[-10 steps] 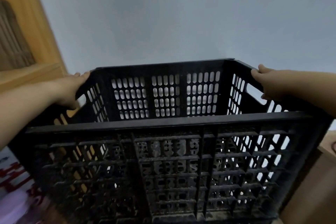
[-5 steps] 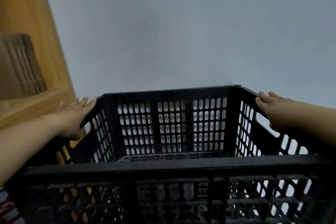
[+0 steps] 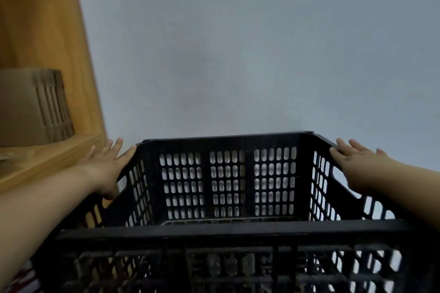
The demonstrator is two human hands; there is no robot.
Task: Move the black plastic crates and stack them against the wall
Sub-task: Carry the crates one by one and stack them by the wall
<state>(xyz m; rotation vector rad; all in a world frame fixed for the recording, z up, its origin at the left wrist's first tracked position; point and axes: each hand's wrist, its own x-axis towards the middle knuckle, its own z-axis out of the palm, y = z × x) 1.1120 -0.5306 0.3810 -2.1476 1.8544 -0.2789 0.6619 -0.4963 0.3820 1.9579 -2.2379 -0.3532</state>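
A black plastic crate (image 3: 227,185) with slotted walls fills the lower half of the view, its far wall close to the pale grey wall (image 3: 250,54). My left hand (image 3: 107,166) lies on the crate's left rim with the fingers stretched straight out. My right hand (image 3: 354,162) rests on the right rim near the far corner, fingers also straight. What the crate stands on is hidden below the frame.
A wooden shelf unit (image 3: 45,162) stands at the left, right beside the crate and my left hand. A cardboard box (image 3: 31,109) sits on its shelf. Something red and white shows at the bottom left corner.
The crate has sunk lower in the view and nearer the wall. Both hands have opened from gripping the side rims to lying flat with straight fingers.
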